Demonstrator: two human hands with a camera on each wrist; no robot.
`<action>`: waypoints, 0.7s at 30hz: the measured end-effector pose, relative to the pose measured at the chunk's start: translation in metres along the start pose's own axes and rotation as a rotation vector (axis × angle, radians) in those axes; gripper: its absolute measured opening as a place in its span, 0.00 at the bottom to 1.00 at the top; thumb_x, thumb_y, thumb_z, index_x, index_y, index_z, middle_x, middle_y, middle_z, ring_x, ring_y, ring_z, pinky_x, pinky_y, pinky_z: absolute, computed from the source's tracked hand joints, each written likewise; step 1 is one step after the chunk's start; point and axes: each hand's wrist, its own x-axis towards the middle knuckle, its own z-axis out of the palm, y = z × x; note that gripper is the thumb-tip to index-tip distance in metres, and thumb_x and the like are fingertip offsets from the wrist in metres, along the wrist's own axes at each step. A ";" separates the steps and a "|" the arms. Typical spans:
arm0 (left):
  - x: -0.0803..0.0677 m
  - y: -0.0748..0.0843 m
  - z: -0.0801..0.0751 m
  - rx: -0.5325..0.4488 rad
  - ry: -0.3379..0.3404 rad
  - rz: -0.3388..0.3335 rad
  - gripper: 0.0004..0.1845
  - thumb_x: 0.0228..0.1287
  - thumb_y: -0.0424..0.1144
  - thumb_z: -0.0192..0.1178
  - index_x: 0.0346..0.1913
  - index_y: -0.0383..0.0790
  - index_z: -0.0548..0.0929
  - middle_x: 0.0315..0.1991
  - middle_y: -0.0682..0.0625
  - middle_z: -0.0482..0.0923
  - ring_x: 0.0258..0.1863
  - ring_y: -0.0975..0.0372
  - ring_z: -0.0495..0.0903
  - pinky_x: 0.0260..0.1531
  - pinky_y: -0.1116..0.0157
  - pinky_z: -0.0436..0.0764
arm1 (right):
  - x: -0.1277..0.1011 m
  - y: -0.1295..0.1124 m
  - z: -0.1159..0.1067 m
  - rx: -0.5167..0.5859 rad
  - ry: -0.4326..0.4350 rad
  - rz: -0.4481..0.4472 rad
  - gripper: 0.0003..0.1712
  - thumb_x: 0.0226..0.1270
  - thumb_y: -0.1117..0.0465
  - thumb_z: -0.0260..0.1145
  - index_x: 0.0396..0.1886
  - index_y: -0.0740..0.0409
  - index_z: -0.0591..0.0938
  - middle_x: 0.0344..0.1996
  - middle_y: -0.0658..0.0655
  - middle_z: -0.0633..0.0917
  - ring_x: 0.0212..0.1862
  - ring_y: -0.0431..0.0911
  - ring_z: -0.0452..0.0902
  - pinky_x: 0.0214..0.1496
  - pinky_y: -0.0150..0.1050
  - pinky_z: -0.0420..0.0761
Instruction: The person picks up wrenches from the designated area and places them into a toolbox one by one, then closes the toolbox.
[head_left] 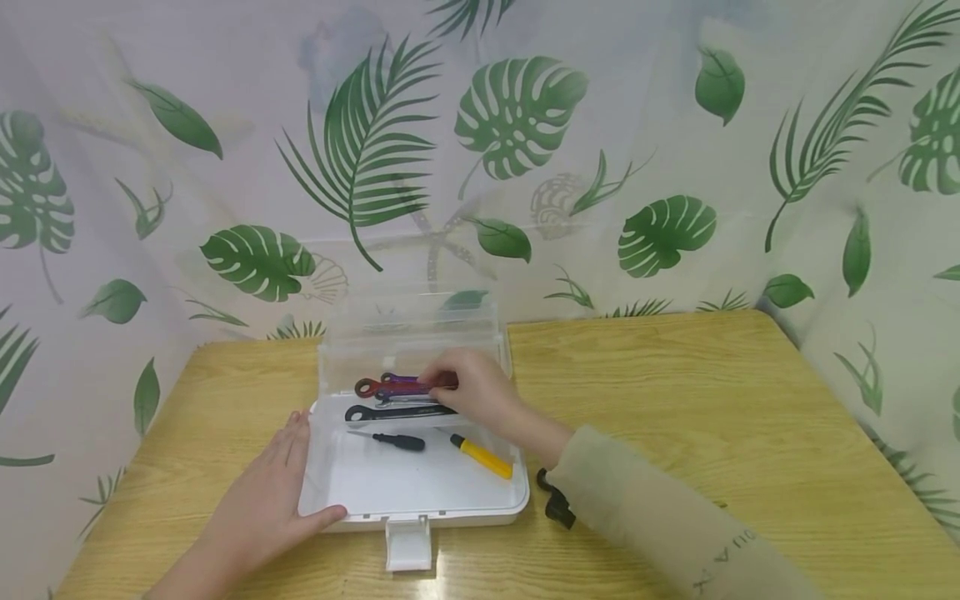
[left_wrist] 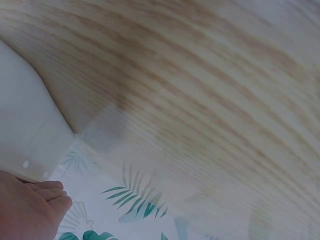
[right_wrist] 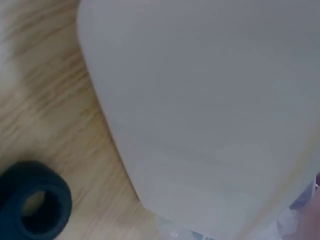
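- Wooden bench (head_left: 675, 400) carries an open white plastic box (head_left: 420, 492).
- Left hand (head_left: 262, 500) rests flat, fingers straight, on the box's left edge.
- Right hand (head_left: 476, 392) pinches the purple wrench (head_left: 401, 379) inside the box.

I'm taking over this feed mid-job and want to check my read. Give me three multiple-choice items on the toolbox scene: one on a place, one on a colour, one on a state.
1. Where does the left hand rest?
A. on the box's left edge
B. inside the lid
C. on the yellow handle

2. What colour is the handle of the right-hand screwdriver in the box?
A. green
B. yellow
C. white

3. How is the box lid?
A. latched shut
B. lying off on the table
C. open, standing up behind

Answers: 1 A, flat fingers lie against the left rim. 2 B, its handle is plainly yellow. 3 C, the clear lid rises behind while the right hand reaches the wrenches.
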 end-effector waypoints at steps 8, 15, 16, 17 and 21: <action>0.000 0.001 0.000 -0.006 -0.003 -0.006 0.68 0.61 0.75 0.64 0.79 0.17 0.54 0.81 0.23 0.56 0.80 0.32 0.60 0.78 0.38 0.68 | -0.005 0.000 -0.004 0.059 0.046 -0.021 0.09 0.68 0.70 0.74 0.45 0.58 0.92 0.45 0.56 0.93 0.44 0.47 0.87 0.53 0.38 0.91; 0.000 0.002 -0.001 -0.004 -0.010 -0.012 0.67 0.62 0.75 0.64 0.79 0.18 0.55 0.81 0.24 0.56 0.80 0.32 0.60 0.78 0.38 0.68 | -0.010 0.003 -0.010 0.112 0.034 -0.023 0.09 0.68 0.70 0.74 0.46 0.60 0.91 0.44 0.57 0.92 0.44 0.46 0.88 0.51 0.33 0.90; 0.000 0.002 -0.001 -0.005 -0.010 -0.011 0.67 0.62 0.75 0.63 0.79 0.17 0.55 0.81 0.24 0.56 0.80 0.32 0.60 0.78 0.38 0.68 | -0.011 0.004 -0.011 0.115 0.034 -0.024 0.09 0.68 0.70 0.74 0.46 0.60 0.91 0.44 0.57 0.92 0.44 0.46 0.88 0.51 0.33 0.90; 0.000 0.002 -0.001 -0.004 -0.009 -0.011 0.67 0.62 0.75 0.63 0.79 0.17 0.55 0.81 0.24 0.56 0.80 0.32 0.60 0.78 0.38 0.68 | -0.013 0.005 -0.012 0.114 0.033 -0.023 0.09 0.68 0.70 0.74 0.47 0.60 0.91 0.44 0.57 0.92 0.44 0.46 0.88 0.51 0.33 0.90; 0.000 0.002 -0.002 -0.005 -0.011 -0.014 0.67 0.62 0.75 0.63 0.79 0.18 0.55 0.81 0.24 0.56 0.80 0.33 0.60 0.78 0.38 0.68 | -0.018 0.009 -0.018 0.128 0.036 -0.010 0.09 0.69 0.70 0.74 0.47 0.60 0.91 0.44 0.57 0.92 0.44 0.46 0.87 0.51 0.34 0.90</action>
